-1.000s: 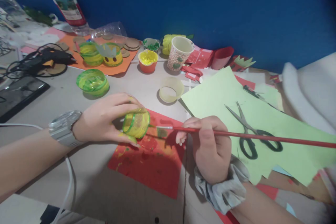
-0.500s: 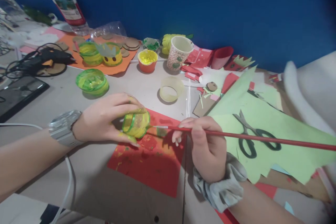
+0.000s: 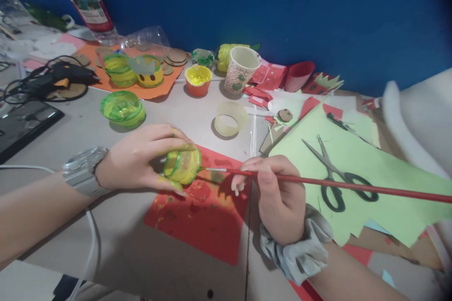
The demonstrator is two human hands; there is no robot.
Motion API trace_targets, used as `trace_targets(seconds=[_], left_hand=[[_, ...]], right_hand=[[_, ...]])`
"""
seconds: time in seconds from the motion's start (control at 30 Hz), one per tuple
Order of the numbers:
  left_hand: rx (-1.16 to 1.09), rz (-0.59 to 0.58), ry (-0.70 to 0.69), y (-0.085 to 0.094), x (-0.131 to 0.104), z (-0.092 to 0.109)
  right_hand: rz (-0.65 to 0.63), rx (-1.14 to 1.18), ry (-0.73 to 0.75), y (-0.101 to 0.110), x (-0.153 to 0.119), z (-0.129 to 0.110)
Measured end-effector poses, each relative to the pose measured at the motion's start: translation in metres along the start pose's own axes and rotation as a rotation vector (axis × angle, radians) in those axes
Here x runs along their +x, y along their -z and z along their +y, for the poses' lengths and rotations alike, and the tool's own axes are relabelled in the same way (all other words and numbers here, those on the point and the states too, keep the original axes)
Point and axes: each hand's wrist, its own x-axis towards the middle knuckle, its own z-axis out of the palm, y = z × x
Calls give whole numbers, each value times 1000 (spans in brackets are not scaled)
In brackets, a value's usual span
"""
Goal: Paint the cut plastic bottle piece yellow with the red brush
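Observation:
My left hand [image 3: 148, 157] grips a small clear cup-like piece painted yellow with green bands [image 3: 183, 165], fingers over its top and thumb below. The piece is tilted over a red paint-smeared sheet [image 3: 205, 230]. Between the fingers and thumb of my right hand [image 3: 278, 193] is a long red paintbrush [image 3: 318, 181]. Its tip meets the green rim on the right side of the piece. Behind my left hand stands a similar green-and-yellow painted piece [image 3: 123, 109]. An orange paper cup of yellow paint [image 3: 198, 81] and a cup of green paint [image 3: 202, 58] sit farther back.
Black-handled scissors [image 3: 332, 174] lie on pale green paper [image 3: 395, 188] at right. A patterned paper cup [image 3: 242, 70] and a roll of tape [image 3: 230, 120] are beyond the red sheet. At left are a glue gun [image 3: 67, 73], a phone [image 3: 30, 124] and a bottle [image 3: 86, 4].
The green paper beneath the scissors has shifted, and the scissor blades show more. Both hands keep their holds, with the brush tip still at the rim.

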Motion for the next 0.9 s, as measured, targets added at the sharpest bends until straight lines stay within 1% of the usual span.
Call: trace_targets(seconds=[0.1, 0.17, 0.3, 0.4, 0.43, 0.5, 0.63, 0.7, 0.77, 0.9], left_hand=[[4, 3, -3, 0, 0, 0], [7, 12, -7, 1, 1, 1], [18, 10, -5, 1, 1, 1], [9, 32, -29, -1, 1, 0], [7, 37, -36, -1, 0, 0], [9, 29, -25, -1, 0, -1], [5, 0, 5, 1, 0, 0], [8, -8, 1, 1, 0, 1], [14, -12, 2, 1, 0, 2], [21, 23, -15, 0, 1, 1]], right_hand=[[35, 1, -6, -1, 2, 1], [19, 9, -8, -1, 1, 2], [-60, -17, -13, 2, -1, 2], [-139, -18, -11, 3, -4, 2], [-147, -15, -7, 3, -4, 2], [-121, -24, -5, 3, -3, 1], [28, -33, -15, -1, 0, 1], [65, -34, -19, -2, 2, 0], [44, -32, -18, -1, 1, 0], [-68, -38, -13, 2, -2, 0]])
